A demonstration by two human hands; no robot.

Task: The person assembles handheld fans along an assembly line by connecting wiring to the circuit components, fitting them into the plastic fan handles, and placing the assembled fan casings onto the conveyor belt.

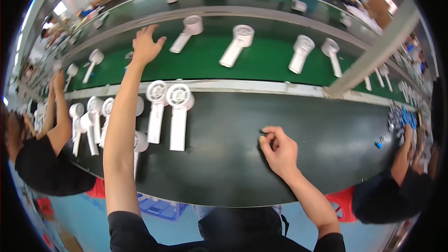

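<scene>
Student: Taking the green belt [275, 58] as landmark, how does the scene read from left to right?

Tutor: At left, on the near side of the belt, a cluster of white fans [95, 107] occupies the worktop [224, 163]. The left hand [147, 46] extends above the belt, its grip spread wide, nothing visible in it. Next, a pair of fans [178, 126] lies just on the belt's near side; beyond these, a belt fan [188, 31] rests on the belt itself.

Student: And the right hand [283, 153]?

Tutor: It is poised on the belt's near side, fingers curled; the grip is narrow, with no object seen in it.

Student: Which step is this?

Tutor: Probably a reach for the belt fan. The next move would call for shifting the left hand rightward along the belt and closing around the handle.
</scene>
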